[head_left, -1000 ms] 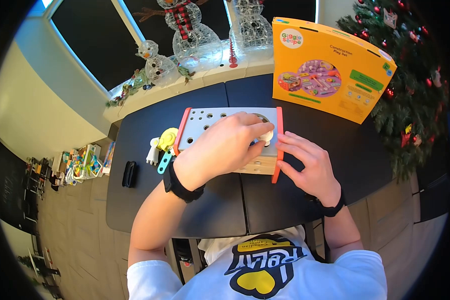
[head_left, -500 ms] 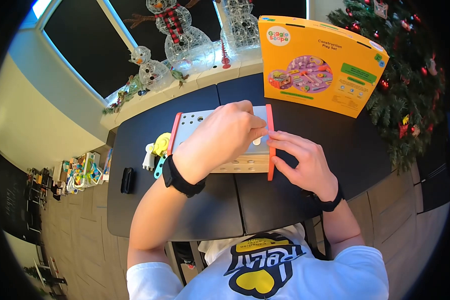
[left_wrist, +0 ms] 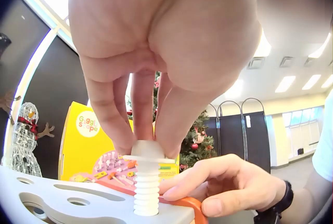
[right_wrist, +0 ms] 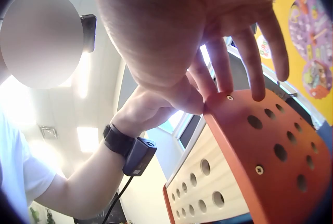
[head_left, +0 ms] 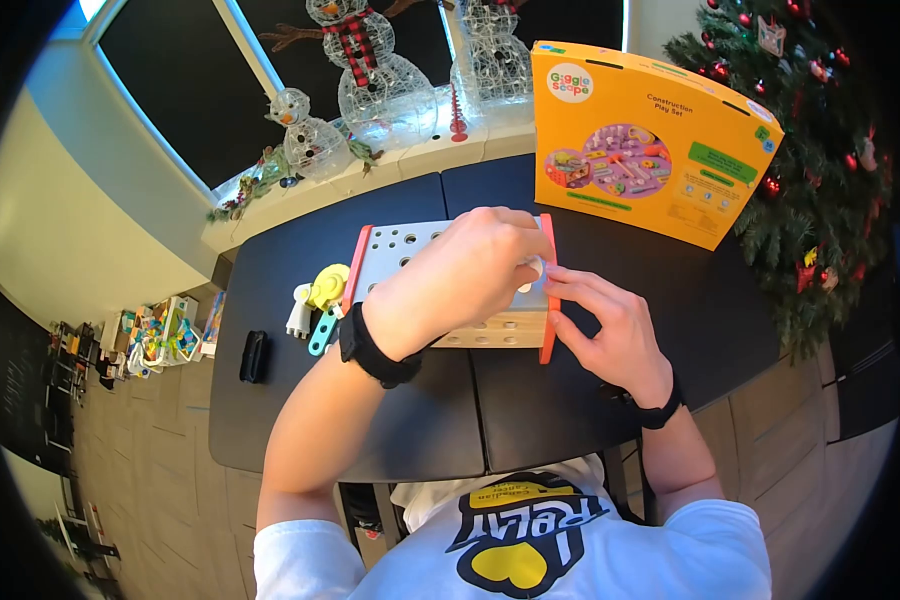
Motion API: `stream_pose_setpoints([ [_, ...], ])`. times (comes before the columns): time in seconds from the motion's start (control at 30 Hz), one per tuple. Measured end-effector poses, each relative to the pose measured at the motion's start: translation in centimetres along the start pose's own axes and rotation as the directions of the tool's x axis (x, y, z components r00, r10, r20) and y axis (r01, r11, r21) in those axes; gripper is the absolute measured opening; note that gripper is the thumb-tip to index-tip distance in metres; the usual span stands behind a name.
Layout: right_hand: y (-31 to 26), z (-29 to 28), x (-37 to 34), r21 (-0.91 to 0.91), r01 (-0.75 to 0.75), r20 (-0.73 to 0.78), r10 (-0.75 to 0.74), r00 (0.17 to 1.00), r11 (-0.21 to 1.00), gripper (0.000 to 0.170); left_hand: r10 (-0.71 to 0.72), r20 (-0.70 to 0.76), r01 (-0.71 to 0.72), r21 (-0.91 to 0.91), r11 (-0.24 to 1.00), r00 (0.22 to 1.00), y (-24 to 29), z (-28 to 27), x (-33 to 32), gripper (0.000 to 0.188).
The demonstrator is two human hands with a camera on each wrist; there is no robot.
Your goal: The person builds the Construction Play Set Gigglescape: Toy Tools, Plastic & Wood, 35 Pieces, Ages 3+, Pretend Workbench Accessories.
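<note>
In the left wrist view, a white plastic screw (left_wrist: 146, 190) with a thick thread stands upright in the grey holed top (left_wrist: 104, 208) of a toy workbench. My left hand (head_left: 470, 262) pinches the screw's head from above, near the workbench's right end. The thread shows between the head and the grey top. My right hand (head_left: 612, 325) rests on the red end panel (right_wrist: 270, 146), fingers mostly straight over its upper edge and thumb against it. A wooden front board (right_wrist: 203, 177) with round holes joins the end panels.
Left of the workbench lie a yellow round piece (head_left: 330, 284), a white piece (head_left: 299, 312) and a teal holed strip (head_left: 322, 332). Farther left is a black case (head_left: 255, 357). A yellow play set box (head_left: 655, 150) stands at the back right of the black table (head_left: 370, 430).
My left hand has turned about the screw, its fingers shifting round the head, and stays over the same spot. The right hand keeps its place on the red panel. The head view sways slightly.
</note>
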State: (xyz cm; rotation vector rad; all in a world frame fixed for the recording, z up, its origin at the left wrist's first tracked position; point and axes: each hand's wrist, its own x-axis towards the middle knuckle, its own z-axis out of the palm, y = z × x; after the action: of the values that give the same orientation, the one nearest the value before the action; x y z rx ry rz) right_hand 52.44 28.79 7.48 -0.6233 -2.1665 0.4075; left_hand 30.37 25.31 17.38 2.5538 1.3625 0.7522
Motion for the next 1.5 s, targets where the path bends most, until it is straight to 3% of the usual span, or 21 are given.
stream_pose_setpoints([
  [0.13, 0.0, 0.0, 0.0, 0.014, -0.004, -0.008, 0.004, 1.0, 1.0, 0.021, 0.041, -0.083, -0.04, 0.013, 0.999, 0.996, -0.4, 0.0, -0.2, 0.015],
  [0.33, -0.6, -0.4, 0.3, -0.043, 0.0, 0.014, 0.001, 1.0, 0.999, 0.019, -0.14, 0.055, 0.133, 0.115, 0.985, 0.989, 0.2, -0.2, 0.0, 0.019],
  [0.43, -0.8, -0.5, 0.5, -0.048, -0.024, 0.011, 0.024, 1.0, 0.999, 0.017, -0.069, -0.016, 0.069, 0.041, 0.997, 0.998, 0.0, 0.1, -0.4, 0.019],
  [0.53, -0.8, -0.5, 0.6, -0.04, -0.041, 0.007, 0.042, 0.999, 0.998, 0.016, -0.001, -0.199, 0.003, 0.01, 1.0, 0.98, 0.3, 0.7, -0.8, 0.018],
  [0.63, -0.6, -0.4, 0.6, -0.061, -0.044, 0.012, 0.045, 0.999, 0.997, 0.015, -0.153, -0.062, 0.159, 0.125, 0.979, 0.986, 1.1, 0.2, -0.9, 0.018],
  [0.73, -0.1, -0.6, 1.0, -0.076, 0.044, 0.031, -0.041, 0.999, 0.996, 0.017, -0.102, -0.081, 0.116, 0.18, 0.977, 0.991, 0.0, 1.5, -1.0, 0.018],
  [0.83, 0.6, -0.8, 1.6, 0.011, 0.103, 0.097, -0.104, 0.99, 0.995, 0.022, 0.025, -0.121, -0.016, 0.08, 0.997, 0.992, -0.6, 1.5, -1.2, 0.018],
  [0.93, 0.6, -1.2, 2.3, 0.089, 0.049, 0.169, -0.063, 0.984, 0.995, 0.029, -0.119, -0.223, 0.125, 0.011, 0.992, 0.967, 0.8, 1.3, -1.5, 0.016],
  [1.03, 0.8, -1.0, 2.3, 0.106, 0.027, 0.171, -0.045, 0.984, 0.994, 0.033, -0.188, -0.232, 0.222, 0.126, 0.967, 0.954, 1.3, 2.1, -1.9, 0.017],
  [1.13, 0.8, -0.6, 2.2, 0.053, 0.063, 0.135, -0.07, 0.988, 0.997, 0.031, -0.193, -0.259, 0.223, 0.089, 0.971, 0.946, 0.6, 3.1, -2.0, 0.023],
  [1.23, 0.5, -0.5, 2.1, 0.032, 0.049, 0.128, -0.053, 0.99, 0.998, 0.03, 0.008, -0.319, -0.005, 0.009, 1.0, 0.948, -0.4, 2.9, -2.2, 0.025],
  [1.33, 0.2, 0.0, 1.9, 0.02, 0.03, 0.082, -0.031, 0.996, 0.999, 0.029, -0.134, -0.41, 0.131, -0.037, 0.991, 0.902, 1.2, 2.7, -2.2, 0.021],
  [1.5, 0.1, 0.3, 1.8, 0.006, 0.032, 0.053, -0.032, 0.998, 0.999, 0.028, -0.268, -0.35, 0.3, 0.038, 0.953, 0.897, 1.3, 3.9, -2.3, 0.016],
])
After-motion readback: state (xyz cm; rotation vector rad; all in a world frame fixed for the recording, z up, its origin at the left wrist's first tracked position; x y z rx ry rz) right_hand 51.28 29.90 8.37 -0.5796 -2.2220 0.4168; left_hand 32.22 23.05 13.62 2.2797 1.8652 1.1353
